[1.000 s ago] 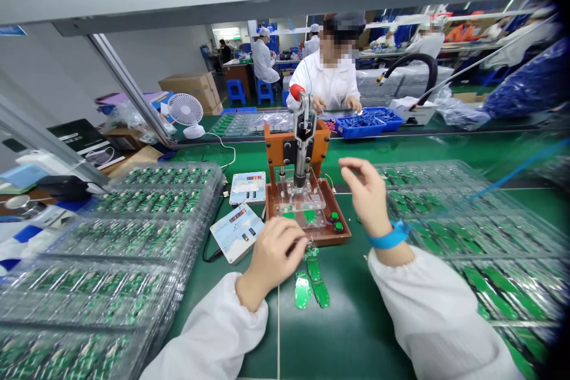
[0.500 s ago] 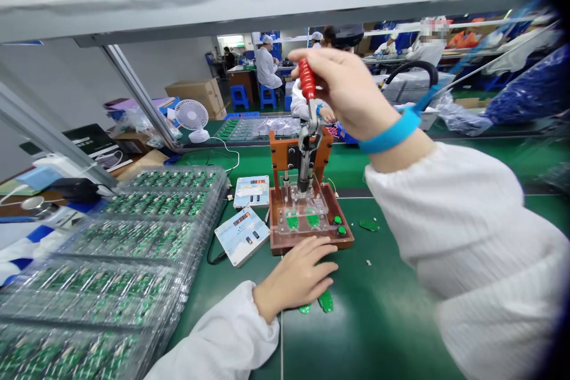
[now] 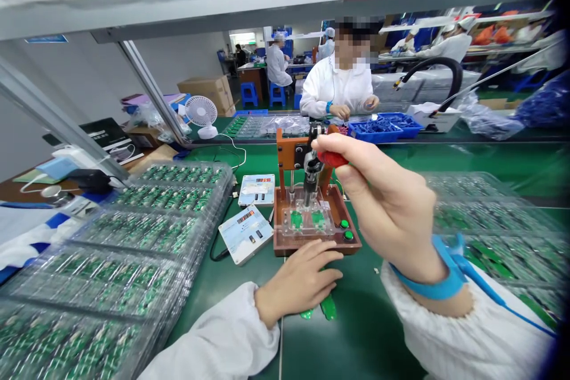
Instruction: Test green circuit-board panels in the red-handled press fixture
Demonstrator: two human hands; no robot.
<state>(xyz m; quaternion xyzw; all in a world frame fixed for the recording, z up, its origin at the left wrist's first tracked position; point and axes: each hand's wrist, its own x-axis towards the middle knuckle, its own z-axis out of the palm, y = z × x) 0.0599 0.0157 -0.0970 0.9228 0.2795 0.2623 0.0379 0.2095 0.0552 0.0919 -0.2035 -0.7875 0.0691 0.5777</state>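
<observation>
Compared with the earlier frame, the red handle (image 3: 335, 158) no longer stands upright but leans toward the person, and the right hand (image 3: 392, 214) is lower with it. If 1 of the 2 green boards (image 3: 296, 219) under the clear plate (image 3: 329, 227) sits crooked, the pressing could probably crack it. Fingertips slipping forward could perhaps be pinched. The press (image 3: 286, 157) stands near the far edge of the desk (image 3: 351, 344). The right hand is closed around the handle; the left hand (image 3: 305, 279), fingers slightly spread, lies palm down over loose boards (image 3: 328, 307), nearer to the desk's front edge. Whether its fingertips touch the press, I cannot tell.
</observation>
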